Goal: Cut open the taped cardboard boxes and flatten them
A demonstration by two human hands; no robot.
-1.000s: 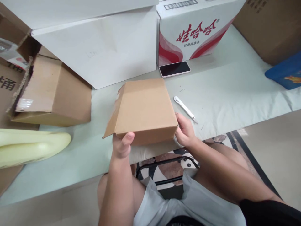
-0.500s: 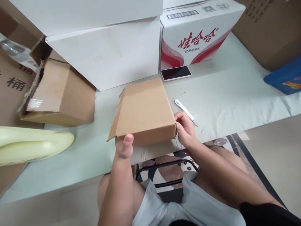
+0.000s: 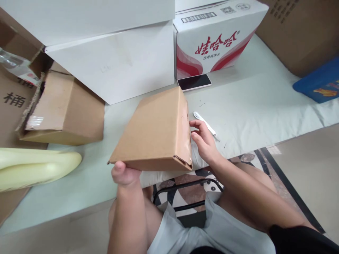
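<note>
A flat brown cardboard box (image 3: 150, 127) is tilted over the table, its right end facing up and sideways with a strip of tape along it. My left hand (image 3: 125, 174) supports the box from beneath at its near left corner, thumb sticking out and the other fingers hidden under it. Beside the taped right end is my right hand (image 3: 203, 139), its fingers parted and bent; the fingertips are close to the cardboard, and I cannot tell whether they touch. A slim white utility knife (image 3: 206, 125) lies on the cloth just behind the right hand.
A phone (image 3: 194, 82) lies before a white-and-red carton (image 3: 212, 53). Large white boxes (image 3: 113, 67) stand at the back left. An opened cardboard box (image 3: 66, 109) and a pale yellow object (image 3: 39, 167) are at left, a blue object (image 3: 317, 83) at right.
The box has turned and tipped, bringing its taped right end into view. My left hand has shifted left along with it. My right hand has let go of the corner and its fingers have opened.
</note>
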